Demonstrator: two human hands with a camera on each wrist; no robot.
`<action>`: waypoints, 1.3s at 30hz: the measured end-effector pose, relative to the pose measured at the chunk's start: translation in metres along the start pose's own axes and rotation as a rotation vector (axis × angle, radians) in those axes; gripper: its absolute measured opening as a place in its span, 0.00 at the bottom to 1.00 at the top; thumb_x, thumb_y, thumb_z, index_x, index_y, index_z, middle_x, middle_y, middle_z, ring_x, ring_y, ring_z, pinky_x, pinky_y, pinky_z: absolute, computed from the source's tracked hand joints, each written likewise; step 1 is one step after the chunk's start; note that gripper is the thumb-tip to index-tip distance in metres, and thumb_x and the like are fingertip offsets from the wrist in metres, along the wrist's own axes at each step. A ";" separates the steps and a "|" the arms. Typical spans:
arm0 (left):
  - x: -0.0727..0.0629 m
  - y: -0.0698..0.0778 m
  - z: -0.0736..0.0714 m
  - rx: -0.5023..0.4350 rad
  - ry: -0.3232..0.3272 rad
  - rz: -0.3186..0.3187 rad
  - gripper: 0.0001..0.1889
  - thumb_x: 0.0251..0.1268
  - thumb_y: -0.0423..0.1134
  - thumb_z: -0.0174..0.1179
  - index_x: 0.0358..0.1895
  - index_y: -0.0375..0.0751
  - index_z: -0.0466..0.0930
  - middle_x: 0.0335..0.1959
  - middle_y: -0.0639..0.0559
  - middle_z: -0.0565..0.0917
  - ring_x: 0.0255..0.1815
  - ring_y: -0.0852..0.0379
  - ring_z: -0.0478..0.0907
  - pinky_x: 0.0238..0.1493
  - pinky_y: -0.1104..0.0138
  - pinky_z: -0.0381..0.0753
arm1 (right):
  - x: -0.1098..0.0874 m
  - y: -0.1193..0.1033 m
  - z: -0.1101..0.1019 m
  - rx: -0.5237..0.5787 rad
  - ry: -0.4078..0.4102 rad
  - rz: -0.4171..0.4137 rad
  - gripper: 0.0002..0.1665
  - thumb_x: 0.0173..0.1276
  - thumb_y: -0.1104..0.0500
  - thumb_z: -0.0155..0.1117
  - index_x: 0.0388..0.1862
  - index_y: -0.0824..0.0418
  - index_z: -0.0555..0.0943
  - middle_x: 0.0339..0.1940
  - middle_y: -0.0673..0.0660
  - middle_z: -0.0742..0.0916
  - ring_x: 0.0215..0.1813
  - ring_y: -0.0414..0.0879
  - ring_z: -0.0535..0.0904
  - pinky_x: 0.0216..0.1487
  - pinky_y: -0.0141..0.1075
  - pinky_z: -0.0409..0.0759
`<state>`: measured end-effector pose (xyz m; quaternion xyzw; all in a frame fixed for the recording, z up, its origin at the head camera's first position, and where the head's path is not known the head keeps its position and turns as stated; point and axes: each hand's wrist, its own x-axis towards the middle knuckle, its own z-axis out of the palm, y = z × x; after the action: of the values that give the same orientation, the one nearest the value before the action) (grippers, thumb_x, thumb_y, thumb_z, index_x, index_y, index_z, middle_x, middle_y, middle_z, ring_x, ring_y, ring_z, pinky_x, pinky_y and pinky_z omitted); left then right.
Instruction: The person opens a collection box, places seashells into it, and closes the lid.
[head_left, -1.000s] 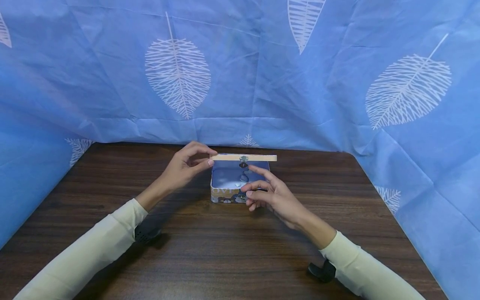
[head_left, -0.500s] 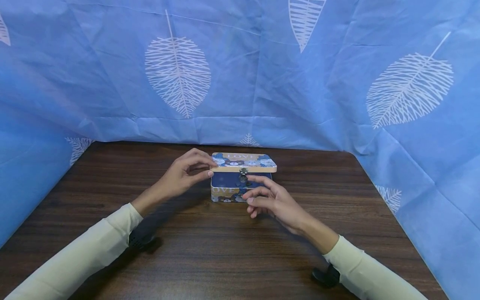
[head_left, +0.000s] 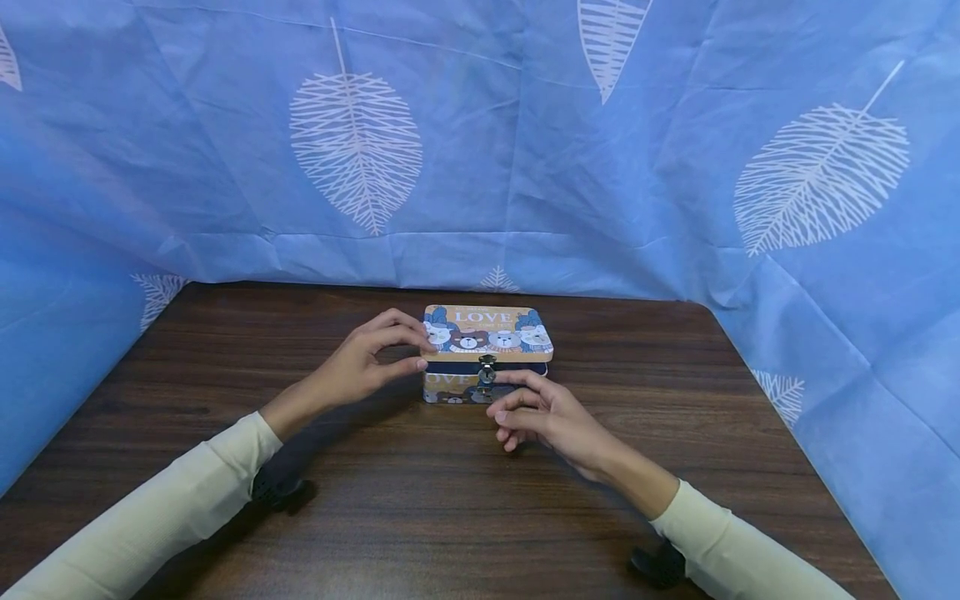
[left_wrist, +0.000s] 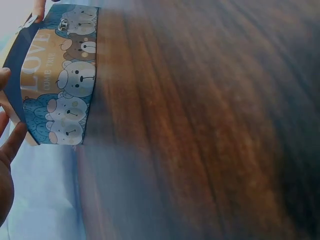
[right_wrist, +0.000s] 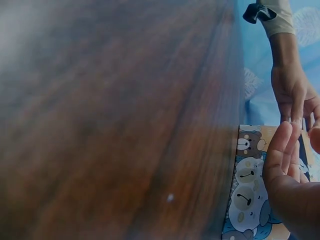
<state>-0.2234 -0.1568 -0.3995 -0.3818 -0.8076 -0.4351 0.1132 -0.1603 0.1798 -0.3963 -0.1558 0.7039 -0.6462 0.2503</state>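
A small tin box [head_left: 450,392], printed with cartoon bears and the word LOVE, stands near the back of the table. Its hinged lid [head_left: 483,317] is tilted down, with a narrow dark gap along the front. My left hand [head_left: 367,360] pinches the lid at its left side, thumb near the front corner and fingers along the edge. At the front, my right hand [head_left: 558,425] has its index fingertip right at the metal clasp [head_left: 487,371], while its other fingers bend loosely and hold nothing. The left wrist view shows the bear-printed front [left_wrist: 75,77] and the gap.
The dark wood-grain table [head_left: 450,508] reaches back to a blue curtain [head_left: 510,167] with white leaf prints, which also hangs along both sides. A black wrist device sits under each cream sleeve [head_left: 172,500].
The lid has swung forward and down from nearly upright, covering the dark blue inside. My left hand has moved down with it, and my right hand has shifted slightly toward me.
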 end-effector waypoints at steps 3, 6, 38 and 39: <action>-0.001 0.000 0.001 -0.003 0.002 0.010 0.13 0.73 0.28 0.75 0.55 0.47 0.95 0.61 0.46 0.87 0.65 0.49 0.83 0.65 0.56 0.87 | -0.001 0.001 -0.001 -0.020 -0.003 0.004 0.37 0.88 0.62 0.62 0.90 0.63 0.63 0.67 0.78 0.83 0.48 0.47 0.91 0.52 0.39 0.95; -0.001 -0.001 0.001 -0.009 0.003 0.017 0.13 0.73 0.28 0.75 0.55 0.47 0.95 0.61 0.46 0.86 0.64 0.50 0.83 0.64 0.57 0.86 | -0.003 0.001 -0.004 -0.057 0.000 0.014 0.37 0.88 0.61 0.63 0.89 0.63 0.65 0.66 0.76 0.85 0.50 0.49 0.91 0.52 0.40 0.95; -0.007 0.000 0.005 0.052 -0.029 0.027 0.11 0.72 0.29 0.77 0.51 0.48 0.95 0.60 0.46 0.85 0.65 0.46 0.82 0.68 0.45 0.86 | -0.005 0.001 -0.006 -0.084 0.006 0.041 0.39 0.87 0.59 0.65 0.90 0.62 0.64 0.67 0.76 0.87 0.51 0.51 0.92 0.53 0.41 0.95; -0.007 0.000 0.005 0.050 -0.028 0.027 0.11 0.72 0.29 0.77 0.51 0.48 0.95 0.60 0.46 0.85 0.65 0.46 0.82 0.68 0.45 0.86 | -0.005 0.002 -0.005 -0.087 0.006 0.040 0.39 0.87 0.59 0.65 0.90 0.62 0.64 0.67 0.75 0.87 0.52 0.52 0.92 0.53 0.41 0.95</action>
<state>-0.2181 -0.1563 -0.4063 -0.3957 -0.8146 -0.4077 0.1170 -0.1591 0.1872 -0.3970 -0.1507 0.7351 -0.6102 0.2542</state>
